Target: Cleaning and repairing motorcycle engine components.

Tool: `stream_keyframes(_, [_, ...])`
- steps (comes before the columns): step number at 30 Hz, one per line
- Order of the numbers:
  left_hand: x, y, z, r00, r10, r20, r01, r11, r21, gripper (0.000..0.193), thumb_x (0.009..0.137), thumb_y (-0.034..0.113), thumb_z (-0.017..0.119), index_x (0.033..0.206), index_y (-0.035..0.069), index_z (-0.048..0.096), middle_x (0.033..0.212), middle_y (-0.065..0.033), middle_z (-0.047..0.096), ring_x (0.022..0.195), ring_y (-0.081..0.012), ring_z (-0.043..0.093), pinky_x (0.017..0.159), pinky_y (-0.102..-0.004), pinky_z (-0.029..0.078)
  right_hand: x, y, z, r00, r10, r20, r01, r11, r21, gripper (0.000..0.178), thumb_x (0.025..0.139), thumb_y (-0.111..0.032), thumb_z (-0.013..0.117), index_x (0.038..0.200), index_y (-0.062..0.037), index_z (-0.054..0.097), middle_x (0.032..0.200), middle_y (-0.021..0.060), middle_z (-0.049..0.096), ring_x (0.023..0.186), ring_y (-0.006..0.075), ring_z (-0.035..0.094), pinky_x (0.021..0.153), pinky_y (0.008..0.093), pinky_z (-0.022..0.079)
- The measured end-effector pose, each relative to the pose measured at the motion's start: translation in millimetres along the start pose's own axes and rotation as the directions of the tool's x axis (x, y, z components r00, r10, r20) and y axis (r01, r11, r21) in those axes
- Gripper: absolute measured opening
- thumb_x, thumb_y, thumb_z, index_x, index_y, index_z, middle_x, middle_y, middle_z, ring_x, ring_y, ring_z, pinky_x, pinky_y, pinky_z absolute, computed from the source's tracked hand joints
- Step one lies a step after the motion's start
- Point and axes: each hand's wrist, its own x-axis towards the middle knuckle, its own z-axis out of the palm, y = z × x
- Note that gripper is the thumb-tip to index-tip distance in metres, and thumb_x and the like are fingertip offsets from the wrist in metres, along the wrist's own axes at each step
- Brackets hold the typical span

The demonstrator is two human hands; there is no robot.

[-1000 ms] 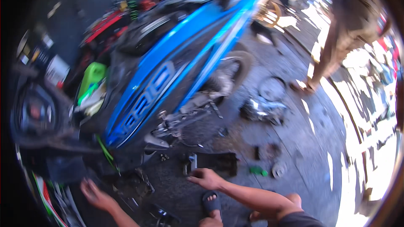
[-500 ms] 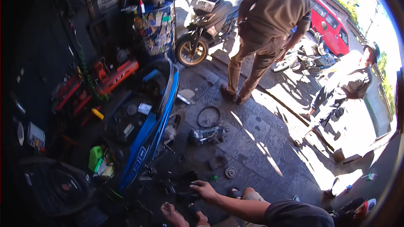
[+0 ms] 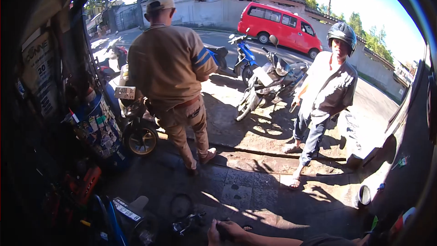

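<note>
At the lower edge, my left hand (image 3: 214, 236) and my right hand (image 3: 233, 229) are close together, with fingers bent inward. A dark patch lies between them; whether it is an object or shadow I cannot tell. My right forearm reaches in from the lower right. Just left of the hands, a metal engine part (image 3: 189, 224) sits on the dark floor. Behind that part lies a black ring-shaped belt or hose (image 3: 181, 206). The blue body panel (image 3: 116, 225) of a scooter stands at the lower left, with a licence plate (image 3: 127, 209) beside it.
A person in a brown shirt (image 3: 170, 68) stands with their back to me. Another person, wearing a helmet (image 3: 341, 36), is at the right, by parked motorcycles (image 3: 273, 79). A red van (image 3: 280, 25) is on the road. A blue sticker-covered drum (image 3: 98, 130) stands left; a bucket (image 3: 363, 196) right.
My view has swung up toward the street. My hands, apart before, have come together. The person in brown has turned away from the van side and the helmeted person now stands upright in view.
</note>
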Motion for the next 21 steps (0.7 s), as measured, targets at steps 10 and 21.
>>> stream_keyframes(10, [99,31,150,0.971,-0.133,0.198,0.154,0.984,-0.093,0.046,0.101,0.036,0.043,0.112,-0.003,0.063,0.107,-0.0166,0.067,0.096,-0.0258,0.065,0.086,-0.0384,0.051,24,-201,-47,0.462,-0.885,0.065,0.450,0.171,-0.876,0.043,0.091,-0.038,0.063,0.120,-0.0069,0.065,0.118,0.0160,0.065,0.114,0.0348,0.059,0.100,0.0398,0.043])
stream_keyframes(21, [307,202,159,0.945,-0.108,0.308,0.249,0.849,-0.467,0.054,0.101,0.041,0.036,0.101,-0.002,0.069,0.093,-0.0169,0.072,0.089,-0.0304,0.069,0.082,-0.0424,0.055,292,-340,26,0.742,-0.002,0.670,-0.467,0.716,0.519,0.026,0.103,-0.032,0.050,0.100,-0.0084,0.060,0.070,-0.0040,0.054,0.057,0.0054,0.050,0.052,0.0170,0.041])
